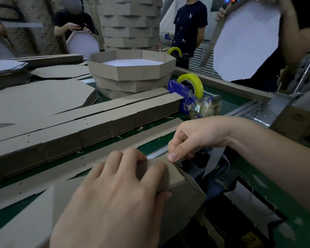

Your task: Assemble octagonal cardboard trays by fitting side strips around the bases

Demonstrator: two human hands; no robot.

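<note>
A brown cardboard side strip [184, 190] is folded at the near edge of the green table. My left hand [115, 197] lies over its top, fingers on the top face and thumb tucked under the edge, holding it. My right hand [191, 138] pinches the strip's far corner between thumb and curled fingers. A flat octagonal base [25, 228] lies under my left wrist. A pile of long side strips [75, 129] runs across the table beyond my hands.
Several finished octagonal trays [132, 72] are stacked at the back centre, with a tall stack [129, 22] behind. A blue tape dispenser [191, 97] with yellow tape stands to the right. Flat bases [36, 101] lie at left. Other people stand around holding trays.
</note>
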